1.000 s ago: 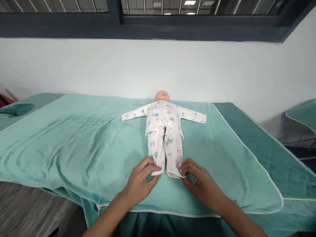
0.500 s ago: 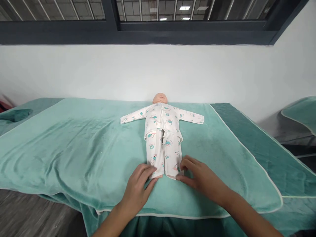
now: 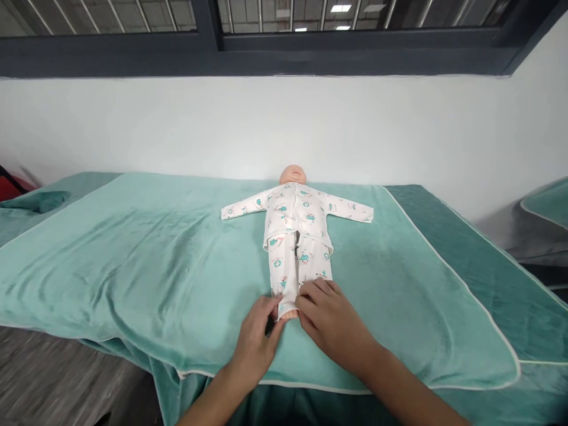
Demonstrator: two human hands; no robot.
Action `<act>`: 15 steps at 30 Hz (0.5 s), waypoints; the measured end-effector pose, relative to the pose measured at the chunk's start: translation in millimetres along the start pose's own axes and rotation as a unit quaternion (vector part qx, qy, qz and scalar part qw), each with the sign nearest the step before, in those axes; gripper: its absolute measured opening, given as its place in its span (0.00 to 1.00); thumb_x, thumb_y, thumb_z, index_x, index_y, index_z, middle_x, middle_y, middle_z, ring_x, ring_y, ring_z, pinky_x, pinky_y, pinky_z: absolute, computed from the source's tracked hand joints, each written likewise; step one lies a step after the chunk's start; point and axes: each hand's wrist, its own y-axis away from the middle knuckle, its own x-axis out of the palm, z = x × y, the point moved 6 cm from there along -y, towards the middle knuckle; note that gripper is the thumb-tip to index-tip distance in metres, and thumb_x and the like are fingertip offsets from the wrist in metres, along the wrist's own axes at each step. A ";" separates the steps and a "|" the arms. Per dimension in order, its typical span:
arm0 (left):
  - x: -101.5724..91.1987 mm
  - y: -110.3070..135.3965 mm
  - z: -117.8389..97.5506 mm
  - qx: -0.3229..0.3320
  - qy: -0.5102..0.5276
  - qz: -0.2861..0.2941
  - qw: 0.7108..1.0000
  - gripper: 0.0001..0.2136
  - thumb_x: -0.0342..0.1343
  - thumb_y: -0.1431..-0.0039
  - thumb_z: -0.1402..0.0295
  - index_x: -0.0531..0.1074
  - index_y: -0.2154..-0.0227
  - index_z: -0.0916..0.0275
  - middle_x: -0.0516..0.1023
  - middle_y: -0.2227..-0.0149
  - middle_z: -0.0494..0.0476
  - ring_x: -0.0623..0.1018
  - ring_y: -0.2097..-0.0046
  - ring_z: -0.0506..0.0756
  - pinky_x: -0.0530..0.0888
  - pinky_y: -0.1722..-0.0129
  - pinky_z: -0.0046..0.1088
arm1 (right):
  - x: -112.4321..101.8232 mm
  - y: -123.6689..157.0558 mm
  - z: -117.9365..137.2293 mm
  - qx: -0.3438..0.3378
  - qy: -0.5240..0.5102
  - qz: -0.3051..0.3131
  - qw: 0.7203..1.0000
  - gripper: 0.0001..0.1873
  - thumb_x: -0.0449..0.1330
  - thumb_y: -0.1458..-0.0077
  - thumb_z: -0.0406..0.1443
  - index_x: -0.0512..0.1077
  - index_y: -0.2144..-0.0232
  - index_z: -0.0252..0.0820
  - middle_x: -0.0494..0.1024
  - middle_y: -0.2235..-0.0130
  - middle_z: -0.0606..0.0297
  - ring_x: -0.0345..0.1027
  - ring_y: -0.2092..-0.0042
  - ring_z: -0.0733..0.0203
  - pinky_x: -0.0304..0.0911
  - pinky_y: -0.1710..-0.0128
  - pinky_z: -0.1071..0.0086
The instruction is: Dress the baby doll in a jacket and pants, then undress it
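A baby doll (image 3: 293, 174) lies on its back on a green blanket (image 3: 213, 260), its head toward the wall and its arms spread. It wears a white printed top (image 3: 296, 210) and matching printed trousers (image 3: 284, 272). At the lower end of the trouser leg on the left, my left hand (image 3: 257, 334) pinches the outer side of the cuff. My right hand (image 3: 331, 319) has its fingers closed at the inner side of that same cuff. The doll's toes (image 3: 290, 315) peek out below the hem. My right hand hides the lower part of the other trouser leg.
A white wall (image 3: 248, 124) rises behind the bed, under a dark window frame (image 3: 275, 56) with bars. Darker green bedding (image 3: 448, 236) lies at the right. A red item (image 3: 9, 188) shows at the far left. Grey floor (image 3: 53, 373) is at lower left.
My right hand has moved left, from the right trouser leg's cuff to the inner side of the left one. My left hand stays at its cuff, and toes now show there.
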 end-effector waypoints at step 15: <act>-17.6 6.7 18.8 -0.036 0.083 0.028 0.996 0.15 0.50 0.38 0.75 0.69 0.51 0.55 0.71 0.61 0.55 0.73 0.57 0.55 0.72 0.55 0.33 | -19.7 7.4 -4.3 -0.049 -0.156 -0.016 0.986 0.03 0.57 0.36 0.35 0.70 0.64 0.45 0.76 0.61 0.64 0.68 0.56 0.58 0.62 0.49 0.57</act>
